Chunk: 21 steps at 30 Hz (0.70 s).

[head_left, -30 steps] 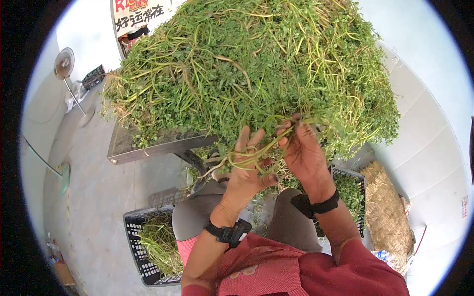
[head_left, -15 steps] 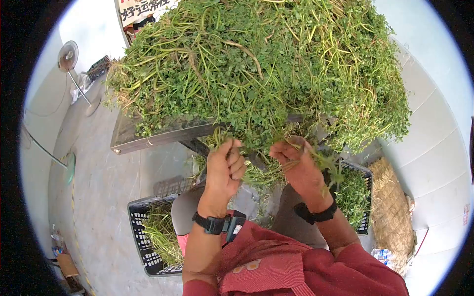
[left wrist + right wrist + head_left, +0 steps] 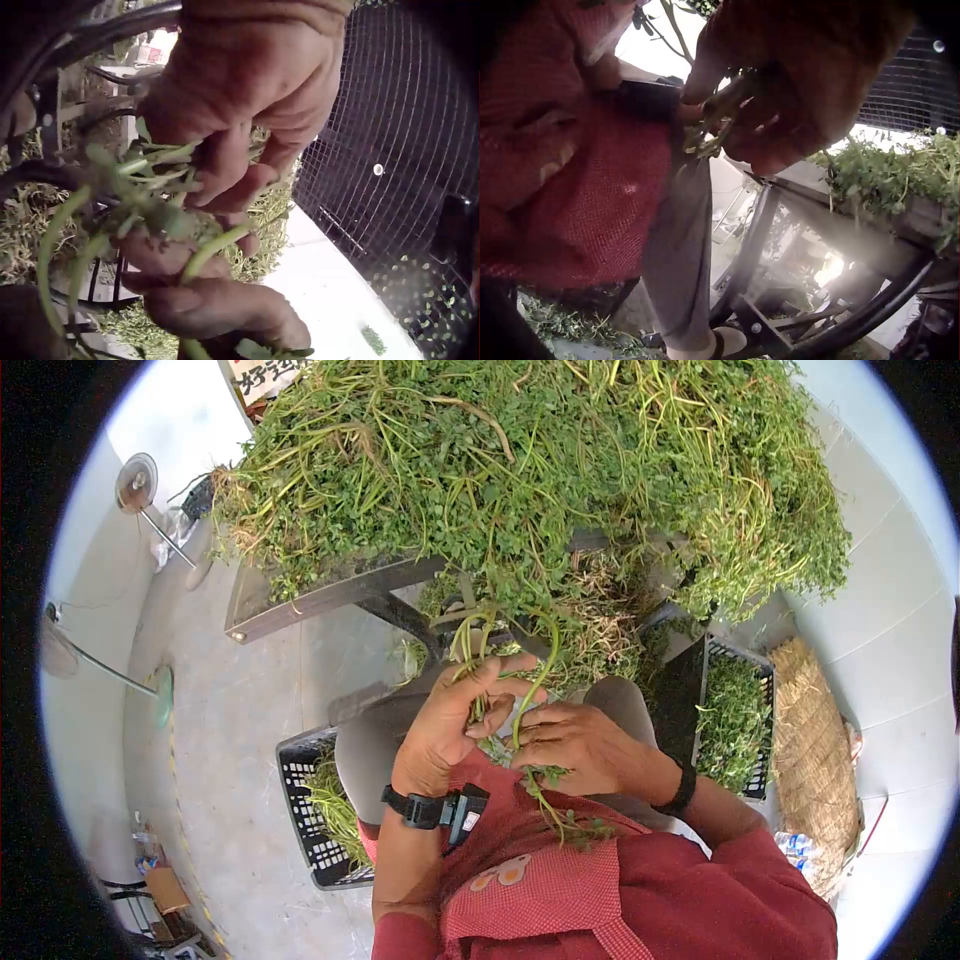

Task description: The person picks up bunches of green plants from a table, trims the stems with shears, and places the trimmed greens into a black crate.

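In the head view my left hand (image 3: 435, 725) grips a small bunch of green leafy stems (image 3: 480, 630), whose upper ends loop out above the thumb. Just to its right, my right hand (image 3: 590, 748) pinches a long green stem (image 3: 541, 678) that arches between both hands. A leafy sprig (image 3: 575, 830) hangs below the right fingers, over the red checked apron (image 3: 560, 895). The left wrist view has leaves and curved stems (image 3: 56, 232) beside the left fingers. In the right wrist view short stems (image 3: 712, 135) stick out from the curled right fingers.
A big heap of leafy greens (image 3: 520, 480) covers the table (image 3: 330, 595) in front. Black crates holding greens stand to the left (image 3: 298, 800) and right (image 3: 768, 730) of the knees. Plant scraps (image 3: 605, 600) lie beneath the table. A woven straw bundle (image 3: 815, 750) is far right.
Both hands have drawn back from the heap's edge toward the apron and closer together. The right hand has turned inward, its stem now bent in an arch with leaves hanging down.
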Each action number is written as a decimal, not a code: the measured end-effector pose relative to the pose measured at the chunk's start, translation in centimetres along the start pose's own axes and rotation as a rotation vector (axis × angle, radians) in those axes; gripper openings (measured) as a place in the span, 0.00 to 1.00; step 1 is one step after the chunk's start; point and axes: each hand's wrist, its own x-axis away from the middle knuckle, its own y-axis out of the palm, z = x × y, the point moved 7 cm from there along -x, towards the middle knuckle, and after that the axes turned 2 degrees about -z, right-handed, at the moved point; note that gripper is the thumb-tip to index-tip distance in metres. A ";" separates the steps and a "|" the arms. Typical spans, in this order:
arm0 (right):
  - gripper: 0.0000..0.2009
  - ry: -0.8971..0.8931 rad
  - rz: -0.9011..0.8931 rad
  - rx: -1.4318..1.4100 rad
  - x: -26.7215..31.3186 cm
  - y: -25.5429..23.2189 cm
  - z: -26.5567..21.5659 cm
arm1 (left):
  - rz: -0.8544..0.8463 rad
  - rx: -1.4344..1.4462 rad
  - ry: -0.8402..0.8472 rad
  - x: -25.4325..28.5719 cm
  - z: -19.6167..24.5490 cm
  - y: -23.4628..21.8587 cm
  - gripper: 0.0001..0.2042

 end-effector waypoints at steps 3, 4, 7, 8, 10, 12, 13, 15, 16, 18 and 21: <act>0.17 0.016 -0.064 0.028 1.0 2.0 0.2 | 0.015 -0.057 0.022 1.0 -1.1 -0.7 0.17; 0.18 0.023 -0.104 0.048 1.3 3.0 0.3 | 0.022 -0.075 0.011 1.5 -1.4 -0.8 0.15; 0.19 -0.012 -0.105 0.016 2.0 3.8 -0.7 | 0.137 -0.120 0.046 3.1 -2.0 -0.8 0.12; 0.20 -0.050 -0.077 -0.026 2.2 3.6 -1.2 | 0.147 -0.131 0.047 3.7 -2.2 -0.8 0.12; 0.21 0.021 -0.078 -0.196 3.2 3.1 -0.6 | 0.112 -0.159 0.068 4.5 -2.6 -0.6 0.10; 0.24 0.186 -0.076 -0.481 4.5 1.8 1.0 | 0.103 -0.180 0.081 5.5 -3.1 -0.2 0.10; 0.24 0.183 -0.074 -0.483 4.6 1.7 1.5 | 0.091 -0.193 0.090 5.9 -3.5 0.2 0.09; 0.24 0.546 0.250 -1.177 5.9 1.9 5.0 | 0.108 -0.234 0.080 6.5 -4.3 0.7 0.09; 0.24 0.536 0.255 -1.177 5.7 1.7 4.9 | 0.124 -0.271 0.077 6.6 -4.5 1.0 0.08; 0.21 0.446 0.294 -1.592 4.3 2.0 3.8 | 0.109 -0.343 0.066 6.8 -4.7 2.0 0.09; 0.18 0.372 0.258 -1.864 2.9 1.6 2.5 | 0.083 -0.510 0.066 7.1 -5.2 3.5 0.10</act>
